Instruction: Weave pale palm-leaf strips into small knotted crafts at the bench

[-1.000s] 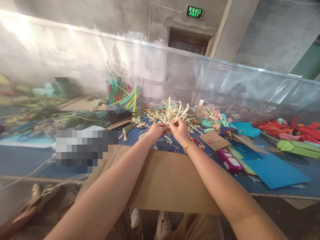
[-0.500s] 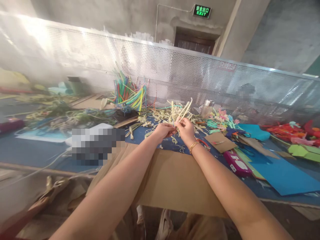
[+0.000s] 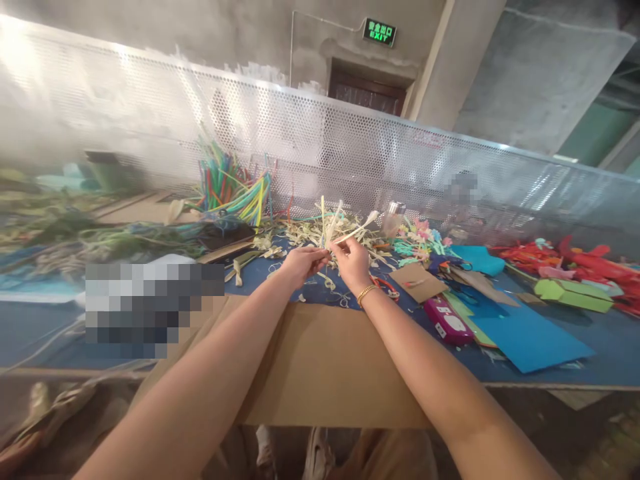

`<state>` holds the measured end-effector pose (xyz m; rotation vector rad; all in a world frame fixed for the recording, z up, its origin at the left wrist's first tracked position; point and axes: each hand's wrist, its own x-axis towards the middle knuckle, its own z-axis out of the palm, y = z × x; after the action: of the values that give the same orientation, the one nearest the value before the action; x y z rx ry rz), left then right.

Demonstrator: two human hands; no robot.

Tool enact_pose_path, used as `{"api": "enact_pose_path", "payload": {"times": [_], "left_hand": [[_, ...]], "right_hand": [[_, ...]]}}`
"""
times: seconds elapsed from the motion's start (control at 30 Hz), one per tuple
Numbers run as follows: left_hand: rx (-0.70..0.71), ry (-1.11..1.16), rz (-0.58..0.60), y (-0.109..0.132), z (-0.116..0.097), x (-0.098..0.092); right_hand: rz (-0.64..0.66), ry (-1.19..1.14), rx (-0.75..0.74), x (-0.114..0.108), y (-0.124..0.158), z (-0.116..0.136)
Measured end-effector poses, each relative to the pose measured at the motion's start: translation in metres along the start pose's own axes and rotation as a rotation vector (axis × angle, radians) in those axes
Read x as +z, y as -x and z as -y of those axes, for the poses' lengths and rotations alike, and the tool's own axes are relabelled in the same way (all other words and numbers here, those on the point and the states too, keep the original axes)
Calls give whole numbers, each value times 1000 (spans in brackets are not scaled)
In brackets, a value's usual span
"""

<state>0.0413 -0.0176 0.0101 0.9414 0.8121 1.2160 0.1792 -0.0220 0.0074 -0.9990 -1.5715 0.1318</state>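
Observation:
Close together over the table, both my hands are pinched around a small bunch of pale straw-coloured strips [image 3: 334, 225]. My left hand [image 3: 304, 264] grips the lower end of the bunch, its fingers closed. At the upper right of it, my right hand [image 3: 352, 260] holds one strip [image 3: 363, 227] that leans out to the right, thumb and fingers pressed together. The strips fan upward above the fingers; their lower ends are hidden. Behind the hands lies a pile of similar pale strips and curled scraps [image 3: 300, 232]. A sheet of brown cardboard [image 3: 330, 367] lies under my forearms.
Coloured stems [image 3: 220, 180] stand at the back left. To the right are a magenta box [image 3: 448, 321], blue sheets [image 3: 540, 333], a cardboard piece [image 3: 418, 283], a clear jar [image 3: 393, 219] and red pieces [image 3: 590, 263]. A perforated metal screen [image 3: 350, 143] borders the blue table.
The view has turned slightly to the right. The strip at my right hand now leans further to the right, away from the others; both hands stay close together on the bunch.

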Motion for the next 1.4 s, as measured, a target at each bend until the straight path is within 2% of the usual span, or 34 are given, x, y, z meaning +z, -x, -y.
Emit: {"api": "enact_pose_path", "payload": {"times": [0.2, 0.4, 0.57, 0.73, 0.8, 0.93, 1.07, 1.3, 1.4], "left_hand": [[-24, -2, -60, 2, -2, -1], [82, -6, -44, 0, 1, -2], [209, -95, -113, 1, 1, -3], [216, -108, -84, 3, -3, -6], [227, -71, -54, 2, -4, -8], [192, 26, 30, -2, -2, -10], [152, 12, 86, -3, -2, -10], [135, -123, 75, -1, -3, -9], [113, -159, 122, -1, -3, -11]], "right_hand": [[79, 220, -231, -2, 2, 7], [87, 264, -242, -3, 4, 12], [106, 338, -348, -2, 6, 20], [200, 419, -454, -2, 6, 26], [194, 412, -468, -3, 6, 27], [56, 339, -373, -6, 5, 22], [-63, 283, -224, -7, 1, 10], [-15, -2, -72, 2, -2, -6], [40, -134, 5, 4, -1, -6]]}}
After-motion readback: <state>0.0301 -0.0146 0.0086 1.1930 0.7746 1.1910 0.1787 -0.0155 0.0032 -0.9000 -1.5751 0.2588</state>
